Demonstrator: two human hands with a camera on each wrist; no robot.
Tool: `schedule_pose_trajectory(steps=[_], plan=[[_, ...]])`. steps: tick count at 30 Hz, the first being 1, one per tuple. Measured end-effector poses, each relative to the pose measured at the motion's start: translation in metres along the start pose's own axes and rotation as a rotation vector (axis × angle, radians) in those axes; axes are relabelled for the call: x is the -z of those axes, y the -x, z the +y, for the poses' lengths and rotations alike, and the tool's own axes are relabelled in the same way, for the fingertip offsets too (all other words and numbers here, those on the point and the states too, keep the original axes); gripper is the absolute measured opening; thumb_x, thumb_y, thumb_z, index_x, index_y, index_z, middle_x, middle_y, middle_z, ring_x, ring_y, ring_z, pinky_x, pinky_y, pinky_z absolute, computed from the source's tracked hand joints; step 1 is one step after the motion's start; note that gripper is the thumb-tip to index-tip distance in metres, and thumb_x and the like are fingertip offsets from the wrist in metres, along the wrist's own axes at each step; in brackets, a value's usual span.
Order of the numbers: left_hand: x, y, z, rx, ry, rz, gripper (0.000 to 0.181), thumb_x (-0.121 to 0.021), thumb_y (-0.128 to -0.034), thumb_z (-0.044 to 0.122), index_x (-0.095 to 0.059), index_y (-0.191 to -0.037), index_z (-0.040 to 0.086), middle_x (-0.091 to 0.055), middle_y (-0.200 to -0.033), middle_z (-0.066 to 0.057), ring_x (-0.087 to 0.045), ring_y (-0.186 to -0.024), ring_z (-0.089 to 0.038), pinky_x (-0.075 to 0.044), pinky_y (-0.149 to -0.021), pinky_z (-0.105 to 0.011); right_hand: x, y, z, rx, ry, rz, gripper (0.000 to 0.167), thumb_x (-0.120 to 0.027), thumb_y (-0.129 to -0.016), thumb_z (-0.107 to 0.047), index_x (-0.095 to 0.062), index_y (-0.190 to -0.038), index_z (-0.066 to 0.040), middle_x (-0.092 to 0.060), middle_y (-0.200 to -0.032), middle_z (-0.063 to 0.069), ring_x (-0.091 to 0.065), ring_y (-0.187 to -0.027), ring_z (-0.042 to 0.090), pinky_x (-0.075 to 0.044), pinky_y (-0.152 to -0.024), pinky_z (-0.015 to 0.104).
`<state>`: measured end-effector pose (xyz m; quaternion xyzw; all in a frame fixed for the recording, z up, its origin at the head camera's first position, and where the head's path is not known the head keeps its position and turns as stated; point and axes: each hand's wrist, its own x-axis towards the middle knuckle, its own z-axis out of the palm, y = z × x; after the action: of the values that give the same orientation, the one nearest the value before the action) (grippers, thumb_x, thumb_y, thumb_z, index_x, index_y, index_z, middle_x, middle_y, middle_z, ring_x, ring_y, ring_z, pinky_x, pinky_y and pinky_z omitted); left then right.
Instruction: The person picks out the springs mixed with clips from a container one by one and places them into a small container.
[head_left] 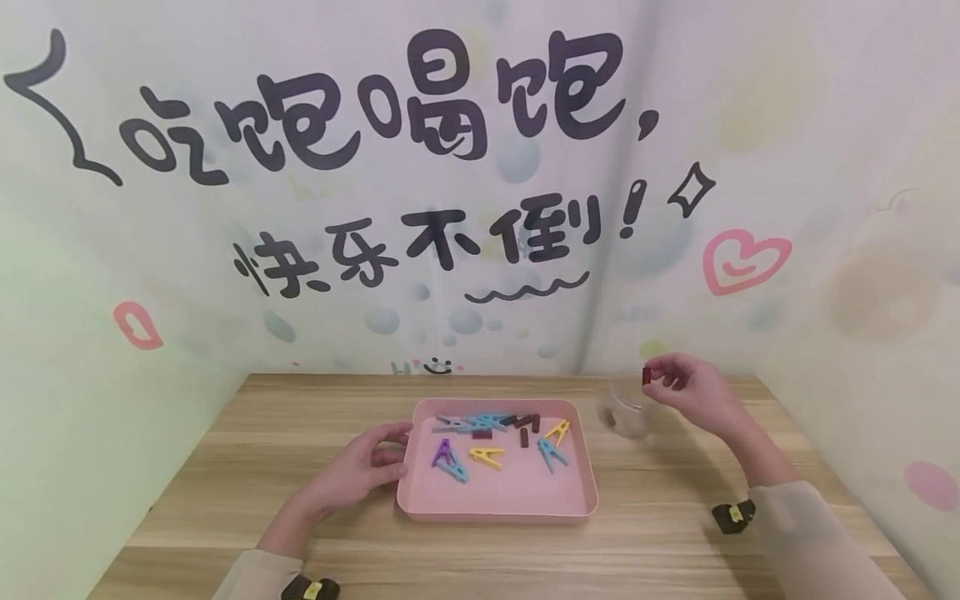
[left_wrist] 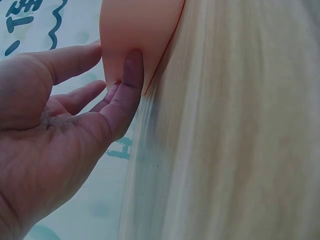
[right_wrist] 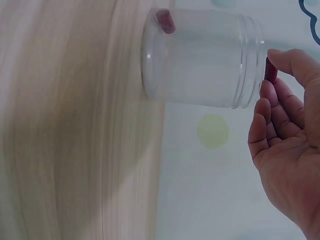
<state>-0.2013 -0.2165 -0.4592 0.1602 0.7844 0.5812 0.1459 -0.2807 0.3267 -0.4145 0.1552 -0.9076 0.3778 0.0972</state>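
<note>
Between thumb and fingertips the right hand (head_left: 693, 393) pinches a small dark red ridged piece (right_wrist: 271, 71) at the mouth of a clear jar (right_wrist: 200, 60). Another such piece (right_wrist: 165, 21) lies inside the jar near its bottom. The left hand (head_left: 365, 471) touches the left side of a pink tray (head_left: 495, 498), its thumb and fingers against the tray wall (left_wrist: 135, 30). Inside the tray are several clothespins, among them a purple one (head_left: 445, 452), a yellow one (head_left: 487, 456) and a blue one (head_left: 552, 455), and several dark red pieces (head_left: 524, 437).
The jar stands on the wooden table (head_left: 300, 417) to the right of the tray, near the back edge. Behind the table is a pale wall covering (head_left: 337, 333) with dark lettering, and similar coverings stand at both sides.
</note>
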Motion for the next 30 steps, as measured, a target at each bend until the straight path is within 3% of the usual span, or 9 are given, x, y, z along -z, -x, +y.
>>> schedule_pose_trajectory(steps=[7, 13, 18, 30], plan=[[0.0, 0.0, 0.0, 0.0, 0.004, 0.001, 0.066, -0.067, -0.1029, 0.001, -0.033, -0.159, -0.01, -0.048, -0.149, -0.031, -0.061, -0.128, -0.044, -0.062, -0.096, -0.033, -0.004, -0.002, 0.001, -0.012, 0.001, -0.008, 0.036, -0.083, -0.095, -0.021, -0.072, -0.122, -0.001, -0.071, -0.107, 0.012, -0.058, -0.094, 0.025, -0.052, -0.075, 0.024], [0.0, 0.001, 0.001, 0.001, 0.004, 0.003, 0.066, -0.067, -0.1027, 0.0, -0.033, -0.159, -0.01, -0.048, -0.149, -0.031, -0.061, -0.128, -0.045, -0.062, -0.096, -0.034, -0.006, -0.001, -0.001, 0.012, 0.011, 0.016, 0.049, -0.083, -0.095, -0.024, -0.066, -0.135, 0.001, -0.069, -0.121, 0.019, -0.055, -0.104, 0.028, -0.048, -0.082, 0.023], [0.0, 0.0, 0.002, 0.0, 0.007, 0.005, 0.065, -0.066, -0.1027, -0.001, -0.034, -0.159, -0.01, -0.048, -0.149, -0.031, -0.061, -0.128, -0.045, -0.062, -0.097, -0.034, -0.007, 0.001, -0.005, 0.037, 0.002, 0.04, 0.051, -0.084, -0.095, -0.023, -0.065, -0.137, 0.001, -0.068, -0.122, 0.019, -0.054, -0.106, 0.028, -0.046, -0.082, 0.021], [-0.001, 0.001, 0.003, 0.005, 0.014, 0.004, 0.065, -0.066, -0.1025, -0.002, -0.033, -0.158, -0.011, -0.046, -0.15, -0.032, -0.06, -0.129, -0.046, -0.061, -0.098, -0.034, -0.017, -0.001, -0.033, 0.086, 0.019, 0.041, 0.049, -0.086, -0.092, -0.024, -0.068, -0.135, -0.008, -0.069, -0.118, 0.007, -0.056, -0.103, 0.023, -0.049, -0.083, 0.022]])
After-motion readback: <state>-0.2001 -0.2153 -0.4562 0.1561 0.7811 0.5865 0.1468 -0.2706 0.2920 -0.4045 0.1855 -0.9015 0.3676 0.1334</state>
